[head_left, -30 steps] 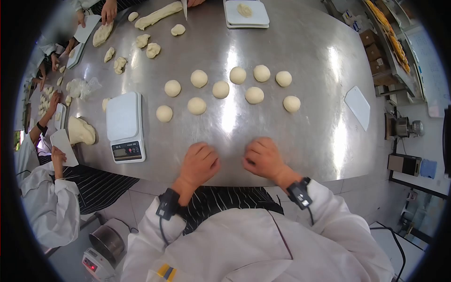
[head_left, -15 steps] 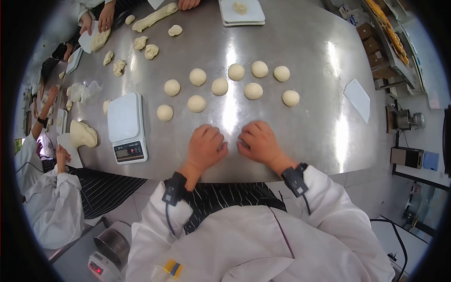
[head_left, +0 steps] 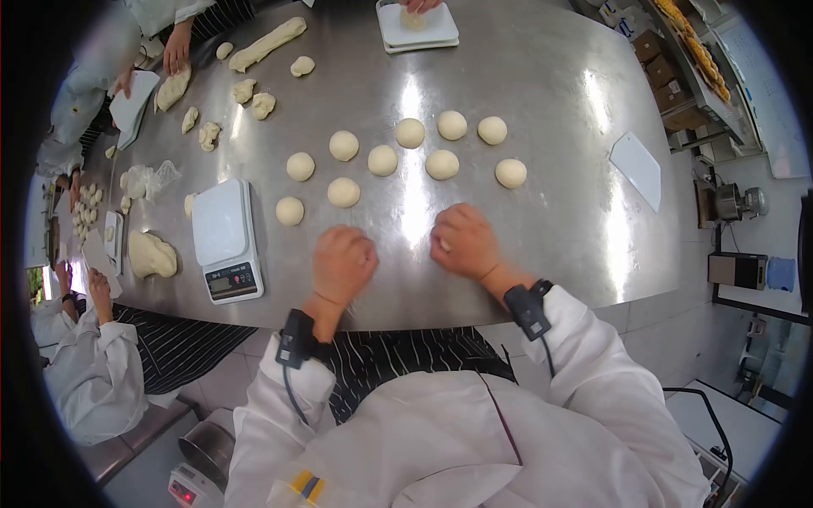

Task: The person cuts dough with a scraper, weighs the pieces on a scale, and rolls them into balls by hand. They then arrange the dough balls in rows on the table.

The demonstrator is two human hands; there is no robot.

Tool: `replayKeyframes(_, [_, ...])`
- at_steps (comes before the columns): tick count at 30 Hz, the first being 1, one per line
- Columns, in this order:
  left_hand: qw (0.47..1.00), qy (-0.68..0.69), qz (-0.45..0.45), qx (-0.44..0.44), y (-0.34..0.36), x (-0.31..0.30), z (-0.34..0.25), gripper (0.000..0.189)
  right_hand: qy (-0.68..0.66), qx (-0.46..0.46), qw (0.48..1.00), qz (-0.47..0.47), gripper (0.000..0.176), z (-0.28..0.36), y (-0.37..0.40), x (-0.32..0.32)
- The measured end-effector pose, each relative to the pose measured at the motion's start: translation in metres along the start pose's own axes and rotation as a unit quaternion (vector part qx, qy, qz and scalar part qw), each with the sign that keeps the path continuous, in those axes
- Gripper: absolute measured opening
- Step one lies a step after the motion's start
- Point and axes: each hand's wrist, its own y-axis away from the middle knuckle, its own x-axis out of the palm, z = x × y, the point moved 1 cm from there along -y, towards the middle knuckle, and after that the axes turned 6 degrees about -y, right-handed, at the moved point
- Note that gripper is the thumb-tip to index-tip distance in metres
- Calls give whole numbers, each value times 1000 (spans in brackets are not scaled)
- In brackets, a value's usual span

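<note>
Both my hands are low over the steel table (head_left: pixel 542 245) near its front edge, palms down with fingers curled in. My left hand (head_left: pixel 344 261) is closed, and whatever may be under its fingers is hidden. To its right and apart from it, my right hand (head_left: pixel 464 240) is curled the same way, its inside also out of sight. Beyond them several smooth round dough balls (head_left: pixel 442 165) lie in loose rows. The nearest dough ball (head_left: pixel 290 211) to my left hand sits just past it, to the left.
A digital scale (head_left: pixel 223 222) stands at left, beside a large dough lump (head_left: pixel 152 255). Rough dough pieces (head_left: pixel 263 105) lie farther back. A white scraper (head_left: pixel 636 171) rests at right. Across the table, a co-worker's hand (head_left: pixel 420 5) touches dough on another scale (head_left: pixel 415 35).
My hands have moved apart, the left one shifting left, and their fingers look more tightly curled. A co-worker's hand has come onto the far scale. The view has shifted slightly.
</note>
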Motion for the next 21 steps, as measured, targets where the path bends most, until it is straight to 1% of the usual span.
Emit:
replayKeyframes(1, [1000,1,4,-1,8,-10,10,17,-2,3,1000,2,13,-2,8,-6])
replayKeyframes(3, [998,-57,8,-34,22,-30,26,17,-21,1,1000,-6,12,-13,29,-26])
replayKeyframes(4, [998,-57,8,-34,33,-31,20,17,-45,-8,999,30,11,-9,41,-35])
replayKeyframes(6, [1000,-7,22,-19,56,-31,6,18,-50,-25,998,37,10,18,52,-27])
replayKeyframes(7, [1000,-7,24,-17,46,-27,-6,18,-54,-36,997,44,9,31,50,-21])
replayKeyframes(9, [995,81,50,20,23,-5,-32,22,-57,-37,997,31,8,35,20,5])
replayKeyframes(10, [995,84,50,18,15,-1,-27,22,-65,-37,997,21,8,32,10,11])
replayKeyframes(11, [997,65,40,15,6,2,-16,21,-65,-36,997,23,8,21,5,8])
replayKeyframes(12, [999,41,28,7,4,-1,-7,21,-53,-21,998,2,9,6,1,2])
replayKeyframes(13, [999,38,28,4,11,-10,0,21,-42,-3,999,-21,10,-4,2,-3])
replayKeyframes(14, [1000,-3,21,-16,18,-21,11,21,-41,-2,999,-23,10,-11,14,-13])
replayKeyframes(15, [999,-41,12,-34,26,-30,19,21,-50,5,999,11,11,-18,32,-26])
replayKeyframes(16, [997,-36,39,-49,39,-38,18,21,-58,12,997,49,12,-15,44,-35])
replayKeyframes(17, [998,-33,34,-50,48,-35,11,21,-53,10,997,51,12,-6,52,-35])
replayKeyframes(18, [999,8,33,-38,51,-31,-2,21,-53,-10,997,52,13,13,56,-30])
replayKeyframes(19, [998,50,35,-26,50,-28,-15,21,-55,-27,997,52,14,28,56,-24])
replayKeyframes(20, [998,52,37,-28,43,-20,-24,21,-55,-25,997,54,14,35,46,-11])
replayKeyframes(21, [996,77,44,9,25,-8,-30,21,-69,-34,995,57,15,40,28,3])
